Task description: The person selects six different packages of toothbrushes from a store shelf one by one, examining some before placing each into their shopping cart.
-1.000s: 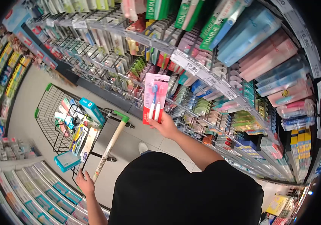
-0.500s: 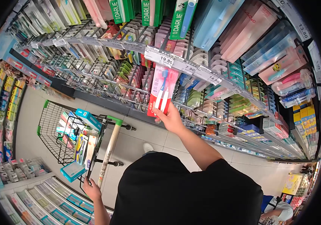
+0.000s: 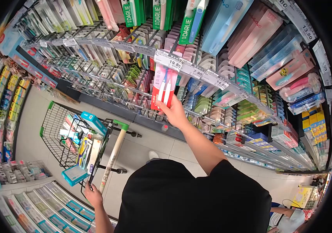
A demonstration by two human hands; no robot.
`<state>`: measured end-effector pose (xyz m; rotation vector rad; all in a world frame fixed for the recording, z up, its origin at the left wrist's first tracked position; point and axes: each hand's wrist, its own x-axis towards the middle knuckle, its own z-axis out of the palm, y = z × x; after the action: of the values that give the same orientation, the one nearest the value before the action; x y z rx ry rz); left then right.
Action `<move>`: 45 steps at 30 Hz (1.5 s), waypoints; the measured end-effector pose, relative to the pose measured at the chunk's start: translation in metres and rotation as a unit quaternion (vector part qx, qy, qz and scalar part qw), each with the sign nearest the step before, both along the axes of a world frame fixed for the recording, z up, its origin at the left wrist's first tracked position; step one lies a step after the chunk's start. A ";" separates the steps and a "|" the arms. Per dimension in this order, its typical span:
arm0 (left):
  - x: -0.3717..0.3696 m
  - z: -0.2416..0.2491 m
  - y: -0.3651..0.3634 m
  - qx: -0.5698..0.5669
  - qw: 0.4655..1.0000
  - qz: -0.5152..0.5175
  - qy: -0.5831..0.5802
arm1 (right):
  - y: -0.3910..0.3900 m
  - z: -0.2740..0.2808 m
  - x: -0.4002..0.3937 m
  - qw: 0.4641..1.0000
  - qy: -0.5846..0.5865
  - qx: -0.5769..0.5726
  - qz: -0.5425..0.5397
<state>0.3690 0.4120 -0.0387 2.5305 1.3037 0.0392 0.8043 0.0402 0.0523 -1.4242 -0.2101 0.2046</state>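
Note:
In the upper middle, my right hand [image 3: 175, 113] grips the lower end of a red and white Colgate toothbrush pack [image 3: 164, 86]. White brush handles show through its clear front. The pack stands upright against the rack, with its upper end right beneath a price tag reading 19.80 [image 3: 169, 61]. My left hand [image 3: 93, 195] is low on the left, its fingers curled on the near black frame of a shopping cart [image 3: 53, 134], beside the handlebar [image 3: 112, 157]. In the cart lie a teal box [image 3: 74, 175], another teal box [image 3: 93, 123] and a yellow toothbrush pack [image 3: 83, 151].
Toothbrush packs hang in rows on the rack, among them green DARLIE packs [image 3: 191, 21] and large blue ones [image 3: 226, 27]. Price rails [image 3: 208, 77] jut out over lower hooks. A display shelf [image 3: 53, 206] stands at lower left. Another person [image 3: 288, 219] is at lower right.
My right hand has moved the toothbrush pack slightly up and toward the rack, closer under the price tag. My left hand stays on the cart. The person at lower right has shifted.

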 end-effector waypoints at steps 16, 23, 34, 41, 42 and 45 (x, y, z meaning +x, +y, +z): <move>-0.004 -0.004 0.001 0.004 1.000 -0.007 -0.004 | -0.006 0.005 -0.004 0.998 -0.035 0.048 -0.019; -0.005 -0.007 0.000 0.002 1.000 -0.009 -0.008 | -0.008 0.002 -0.006 0.999 -0.037 0.030 -0.006; -0.002 0.000 -0.008 -0.008 1.000 -0.003 0.002 | -0.002 0.001 -0.003 0.998 -0.052 0.020 -0.016; -0.013 -0.016 0.002 -0.001 1.000 -0.007 0.001 | 0.003 0.002 0.002 0.996 -0.050 0.061 -0.038; -0.013 -0.014 0.001 0.000 1.000 -0.005 0.002 | 0.003 0.001 0.005 0.998 -0.032 0.039 -0.037; -0.011 -0.010 -0.001 0.001 1.000 -0.013 -0.013 | 0.002 -0.021 0.023 0.992 -0.092 -0.021 -0.080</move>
<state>0.3578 0.4114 -0.0491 2.5391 1.2612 0.0686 0.8270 0.0426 0.0315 -1.4946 -0.2429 -0.0548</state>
